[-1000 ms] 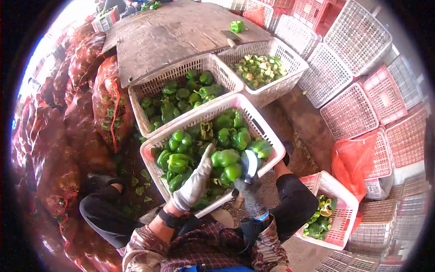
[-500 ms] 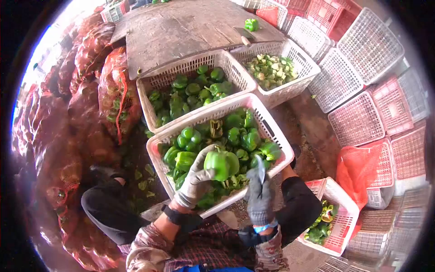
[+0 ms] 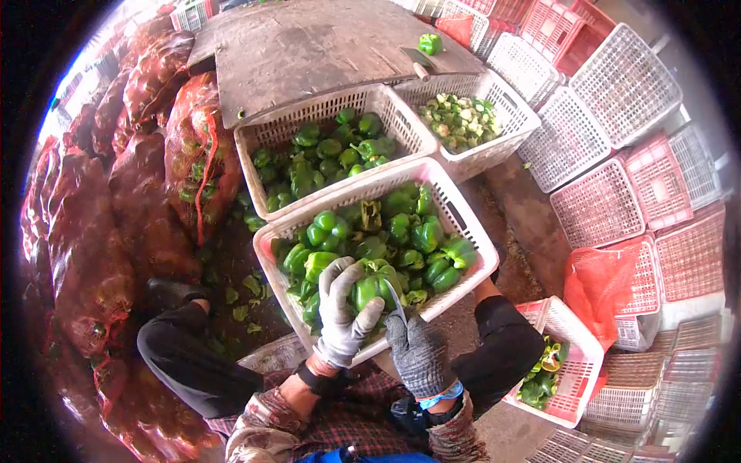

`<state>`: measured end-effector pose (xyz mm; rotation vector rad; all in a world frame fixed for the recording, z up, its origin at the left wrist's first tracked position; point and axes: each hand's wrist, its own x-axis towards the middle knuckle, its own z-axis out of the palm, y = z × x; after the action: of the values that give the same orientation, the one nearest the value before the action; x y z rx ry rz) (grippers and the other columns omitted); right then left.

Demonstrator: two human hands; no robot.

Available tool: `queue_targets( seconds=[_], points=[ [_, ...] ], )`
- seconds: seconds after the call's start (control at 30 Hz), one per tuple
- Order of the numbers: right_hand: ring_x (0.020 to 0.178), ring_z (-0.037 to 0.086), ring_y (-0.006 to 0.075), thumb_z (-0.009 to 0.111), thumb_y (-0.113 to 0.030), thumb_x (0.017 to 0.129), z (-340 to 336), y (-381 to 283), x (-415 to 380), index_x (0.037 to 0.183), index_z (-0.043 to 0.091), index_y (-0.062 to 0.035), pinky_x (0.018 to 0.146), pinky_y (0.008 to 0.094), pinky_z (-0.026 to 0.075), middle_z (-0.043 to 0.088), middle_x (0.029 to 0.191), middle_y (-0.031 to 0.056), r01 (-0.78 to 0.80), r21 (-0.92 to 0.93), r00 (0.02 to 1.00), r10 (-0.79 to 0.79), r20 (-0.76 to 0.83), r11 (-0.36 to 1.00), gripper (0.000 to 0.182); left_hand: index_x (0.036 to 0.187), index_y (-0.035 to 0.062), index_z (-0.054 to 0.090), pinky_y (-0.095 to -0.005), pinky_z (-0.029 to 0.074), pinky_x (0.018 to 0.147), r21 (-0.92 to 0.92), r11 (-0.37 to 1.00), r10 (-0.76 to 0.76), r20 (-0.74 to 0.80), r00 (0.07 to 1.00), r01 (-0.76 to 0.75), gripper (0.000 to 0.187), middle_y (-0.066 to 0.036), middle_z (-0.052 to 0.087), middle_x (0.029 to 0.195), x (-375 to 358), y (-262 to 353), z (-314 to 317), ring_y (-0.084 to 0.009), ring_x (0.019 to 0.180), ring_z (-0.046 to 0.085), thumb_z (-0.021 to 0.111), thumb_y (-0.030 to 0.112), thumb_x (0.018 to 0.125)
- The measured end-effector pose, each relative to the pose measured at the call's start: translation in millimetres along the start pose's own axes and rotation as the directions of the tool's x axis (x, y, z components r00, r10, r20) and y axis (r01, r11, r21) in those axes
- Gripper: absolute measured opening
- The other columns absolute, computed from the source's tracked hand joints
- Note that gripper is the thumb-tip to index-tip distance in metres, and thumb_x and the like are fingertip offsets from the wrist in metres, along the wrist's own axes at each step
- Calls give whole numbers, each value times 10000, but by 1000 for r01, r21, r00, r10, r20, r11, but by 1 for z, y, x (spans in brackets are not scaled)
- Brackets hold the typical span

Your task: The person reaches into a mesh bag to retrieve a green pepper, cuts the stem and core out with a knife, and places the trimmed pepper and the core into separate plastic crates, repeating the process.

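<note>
My gloved left hand (image 3: 340,312) is closed around a green bell pepper (image 3: 376,286), held over the near crate. In a dark grey glove, my right hand (image 3: 419,351) grips a small knife (image 3: 397,298), its blade against the pepper's right side. Below both hands lies a white plastic crate (image 3: 270,235) of green bell peppers, some whole and some looking cut.
Behind stands another crate (image 3: 309,120) of peppers, beside a crate (image 3: 519,127) of pale trimmings. A board (image 3: 309,46) carries a cleaver (image 3: 417,64) and one pepper. Full mesh sacks (image 3: 93,255) line the left; stacked crates (image 3: 629,89) and a small scrap crate (image 3: 580,370) are right.
My right hand has moved left and brought the knife blade up to the pepper. My left hand has shifted slightly, and the pepper has turned in its grip.
</note>
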<state>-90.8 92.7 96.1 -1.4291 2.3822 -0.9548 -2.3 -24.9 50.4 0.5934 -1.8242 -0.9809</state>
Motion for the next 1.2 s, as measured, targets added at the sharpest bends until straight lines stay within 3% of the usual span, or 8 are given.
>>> queue_targets(
  seconds=[0.53,0.67,0.8,0.83,0.87,0.93,1.03,1.2],
  points=[
    [541,590,386,520,-300,948,2,-7,-7,849,568,-71,478,493,442,585,594,183,-24,-222,982,65,179,975,254,1039,41,537,-343,388,970,-250,933,-287,-81,954,260,251,-122,463,1173,-13,-1,4,-217,1099,470,667,58,825],
    [539,592,385,506,-281,953,14,12,-29,965,595,-65,496,509,444,578,574,178,-74,-254,967,131,217,964,234,1019,67,555,-265,415,923,-694,543,-640,22,768,472,148,-28,530,1144,-12,-3,14,-112,1022,497,627,62,890],
    [624,635,337,563,-288,937,13,43,-47,1163,597,-63,545,458,480,655,788,203,-217,0,965,215,152,976,321,1057,72,569,-269,436,889,-751,477,-675,19,738,456,149,-13,581,1061,13,-8,-7,-96,978,521,603,90,912],
    [654,655,314,577,-293,932,16,50,-48,1185,593,-61,565,441,494,675,862,212,-243,119,969,234,81,963,344,1075,71,570,-276,430,911,-756,492,-597,69,799,433,171,-16,582,1092,18,-10,-13,-105,1001,529,608,89,909],
    [844,677,247,659,-323,877,22,51,-36,1311,501,-64,690,375,531,624,1152,207,-310,621,935,349,62,720,530,1093,68,567,-282,423,931,-725,509,-556,136,820,465,197,-22,578,1116,17,-11,-15,-115,1025,528,614,87,902],
    [972,635,242,716,-329,823,-10,31,8,1391,393,-74,788,366,520,564,1245,186,-182,476,980,122,154,861,701,1124,61,563,-300,390,988,-607,639,-407,255,877,472,251,-47,551,1204,16,-10,-14,-144,1109,509,622,68,881],
    [1130,551,275,803,-316,721,-7,37,44,1486,197,-106,922,369,472,486,1340,175,-205,621,940,-24,340,756,998,1283,56,469,-321,354,1030,-581,568,-369,452,812,582,467,-77,500,1273,16,10,-10,-165,1170,473,651,76,853],
    [1143,548,359,804,-279,684,13,45,30,1404,301,-46,946,413,465,515,1263,219,19,368,991,-66,118,930,909,1391,53,281,-328,431,960,-467,485,-513,533,673,740,797,-90,480,1259,-3,12,0,-185,1130,483,773,133,769]
  ],
)
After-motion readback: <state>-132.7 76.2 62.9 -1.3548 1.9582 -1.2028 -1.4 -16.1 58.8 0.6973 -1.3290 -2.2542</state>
